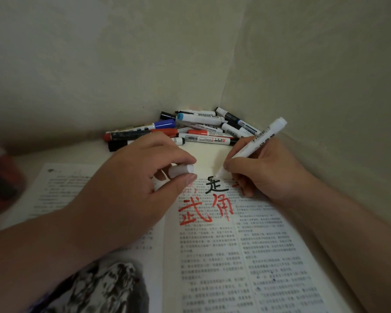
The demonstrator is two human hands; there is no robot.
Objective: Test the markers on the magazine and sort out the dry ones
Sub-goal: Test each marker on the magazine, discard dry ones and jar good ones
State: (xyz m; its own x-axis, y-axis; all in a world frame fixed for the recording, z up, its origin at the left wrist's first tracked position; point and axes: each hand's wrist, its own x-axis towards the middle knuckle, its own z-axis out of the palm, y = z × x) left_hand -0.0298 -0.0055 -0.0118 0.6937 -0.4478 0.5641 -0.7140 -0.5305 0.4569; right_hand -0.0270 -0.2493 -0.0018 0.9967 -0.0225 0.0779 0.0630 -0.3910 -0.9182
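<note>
Marker (255, 143) is sitting in the right hand (266, 172): white barrel, uncapped, tilted, with its tail pointing up and right toward the wall (325, 75). The tip is resting at the top edge of the magazine (235, 256), right page, just beside a black character (215, 185); can't tell whether it's actually making contact. Right fingers (237, 163) are curling round the lower barrel in a pen grip, and the heel of the hand is resting on the page.

Left hand (136, 177) is lying over the left page, thumb and fingers (167, 154) pinching a white cap (181, 171). The cap is near the marker tip but apart from it.

The magazine is lying open on the counter (203, 154), with red characters (205, 208) just below the black one and a dark printed picture (104, 288) at lower left under the left forearm.

Pile of markers (196, 129) is lying in the corner behind both hands, with red, blue and black caps mixed. Its nearest ones are just beyond the left knuckles.

A blurred red object (0, 184) is sitting at the far left edge.
</note>
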